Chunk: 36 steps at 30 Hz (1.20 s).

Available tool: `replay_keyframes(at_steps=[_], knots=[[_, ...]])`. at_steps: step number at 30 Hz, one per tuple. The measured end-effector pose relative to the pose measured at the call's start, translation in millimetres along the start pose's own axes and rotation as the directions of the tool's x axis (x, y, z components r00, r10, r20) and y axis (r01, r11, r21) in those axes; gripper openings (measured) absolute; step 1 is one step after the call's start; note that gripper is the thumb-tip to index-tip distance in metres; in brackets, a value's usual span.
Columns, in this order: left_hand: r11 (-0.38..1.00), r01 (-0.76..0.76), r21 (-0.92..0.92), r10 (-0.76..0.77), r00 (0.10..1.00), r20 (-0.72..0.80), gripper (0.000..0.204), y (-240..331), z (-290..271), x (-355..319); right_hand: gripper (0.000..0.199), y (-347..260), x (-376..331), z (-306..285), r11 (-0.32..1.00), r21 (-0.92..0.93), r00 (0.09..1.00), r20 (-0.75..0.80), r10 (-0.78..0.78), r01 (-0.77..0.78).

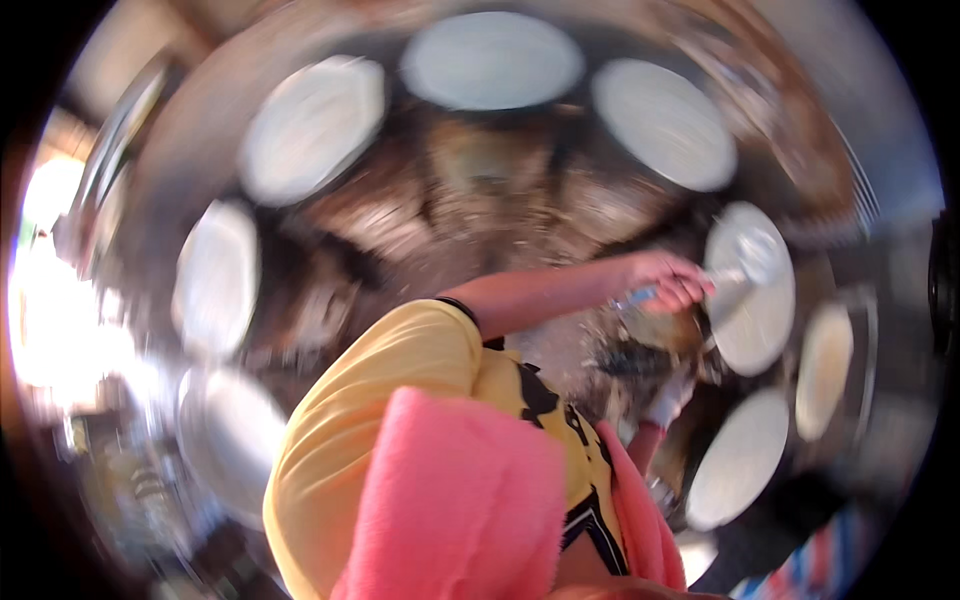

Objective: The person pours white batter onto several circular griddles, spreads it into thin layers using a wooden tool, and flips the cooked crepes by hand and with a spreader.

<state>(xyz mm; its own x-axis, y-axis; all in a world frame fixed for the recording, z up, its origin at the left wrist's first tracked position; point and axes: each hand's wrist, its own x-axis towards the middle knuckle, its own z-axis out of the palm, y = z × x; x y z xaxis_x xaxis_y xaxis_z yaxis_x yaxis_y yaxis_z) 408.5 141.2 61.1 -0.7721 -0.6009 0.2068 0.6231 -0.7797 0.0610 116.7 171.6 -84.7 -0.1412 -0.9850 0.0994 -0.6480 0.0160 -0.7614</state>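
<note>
A blurred fisheye view looks down over a shoulder in a yellow shirt (400, 400) with pink cloth (460, 500) draped over it. A ring of pale round plates (490, 60) circles a dark, cluttered surface (470, 200). One hand (675, 280), reaching out to the right, is closed around a blue-handled utensil (640, 296) whose pale end lies over a white plate (750, 290). Which arm this is cannot be told, so it is taken as the right hand. A white-gloved hand (668, 400) sits lower, beside a dark mass (640, 360); its grip is unclear. Spreading well likely needs a steady plate and even strokes.
</note>
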Motion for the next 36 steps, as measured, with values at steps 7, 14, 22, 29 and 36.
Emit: replay_keyframes(at_steps=[7,14,22,29,36], knots=[[0.712,-0.515,0.478,0.696,0.607,-0.383,0.012,-120,42,-167,0.052,-71,-6,26,0.989,0.144,0.948,0.318,-0.032,-0.014],[0.488,-0.51,0.709,0.866,0.183,-0.465,0.023,-155,65,-339,0.054,-287,-180,139,0.919,0.377,0.475,0.834,-0.282,-0.116],[0.088,-0.503,0.86,0.817,-0.458,-0.351,0.036,-239,126,-507,0.069,-414,-345,274,0.784,0.617,-0.172,0.767,-0.618,-0.067],[-0.499,-0.301,0.813,0.627,-0.773,0.098,0.048,-365,174,-548,0.084,-535,-453,476,0.599,0.64,-0.166,0.738,-0.655,0.482],[-0.698,-0.205,0.686,0.242,-0.969,-0.042,0.043,-448,99,-526,0.045,-560,-496,509,0.478,0.622,-0.274,0.743,-0.611,0.62]])
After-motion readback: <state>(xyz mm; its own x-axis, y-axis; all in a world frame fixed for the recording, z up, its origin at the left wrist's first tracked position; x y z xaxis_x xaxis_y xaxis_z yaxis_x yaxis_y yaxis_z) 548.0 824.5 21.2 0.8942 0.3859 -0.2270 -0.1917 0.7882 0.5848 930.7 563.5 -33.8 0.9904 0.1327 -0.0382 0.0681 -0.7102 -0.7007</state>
